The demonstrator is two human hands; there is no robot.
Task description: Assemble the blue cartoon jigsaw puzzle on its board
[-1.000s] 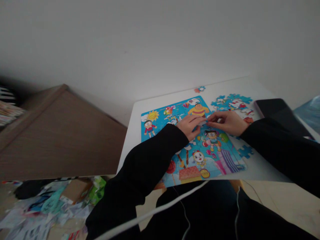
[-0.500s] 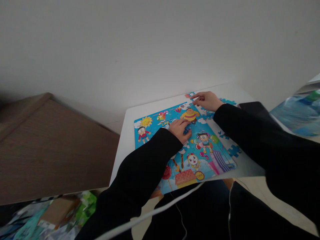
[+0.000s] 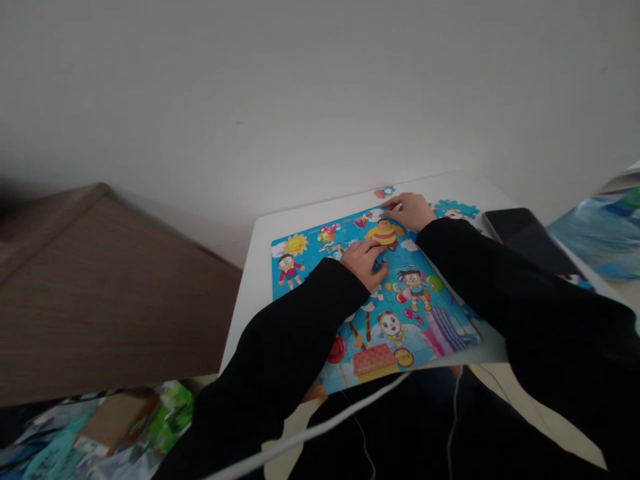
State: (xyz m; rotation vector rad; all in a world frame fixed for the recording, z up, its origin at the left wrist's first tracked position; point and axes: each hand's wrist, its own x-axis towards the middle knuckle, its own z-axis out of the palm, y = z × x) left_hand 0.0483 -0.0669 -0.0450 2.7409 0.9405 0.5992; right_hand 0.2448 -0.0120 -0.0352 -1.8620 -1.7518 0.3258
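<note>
A cartoon jigsaw puzzle (image 3: pixel 345 370), mostly blue, lies flat in its tray on a small white table (image 3: pixel 250 273). On its middle rests my left hand (image 3: pixel 366 265), fingers stretched out over the pieces and thumb apart. My right hand (image 3: pixel 409 212) is at the puzzle's upper right corner, thumb and fingertips drawn close together against the edge. Whatever may be between those fingertips is too small to make out. Just beyond them, a few loose puzzle pieces (image 3: pixel 385 192) lie on the table. Several more blue pieces (image 3: pixel 456 209) lie right of my right hand.
A dark phone (image 3: pixel 525 237) lies on the table's right side. Behind the table rises a white wall (image 3: pixel 320 100). To the left stands a brown wooden cabinet (image 3: pixel 115 300). A white cable (image 3: pixel 320 420) crosses in front of my lap. Plastic bags (image 3: pixel 175 407) sit at lower left.
My right hand has come down and slightly left, from beside the loose pieces at the back to the puzzle's corner. My left hand stays on the puzzle. The view has shifted slightly.
</note>
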